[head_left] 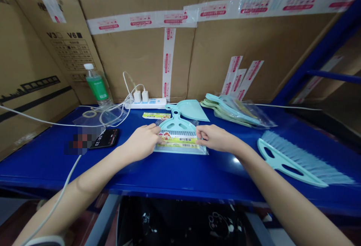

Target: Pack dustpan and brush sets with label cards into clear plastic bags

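A clear plastic bag [203,149] lies on the blue table with a light-blue dustpan and brush set [180,125] inside. The set's handle end sticks out of the bag at the far side. A yellow-green printed label [180,140] runs across the front of the pack. My left hand [146,140] pinches the bag's left edge, its fingertips partly hidden. At the right edge, my right hand [216,137] is closed on the plastic with curled fingers. Just behind the pack is a loose light-blue dustpan [191,110].
A loose light-blue brush [293,163] lies at the right. Bagged sets [234,110] are piled at the back right. Another label card [156,116], a power strip [152,103] with cables, a bottle [97,84] and a phone [105,139] are behind and left. Cardboard [135,58] walls the back.
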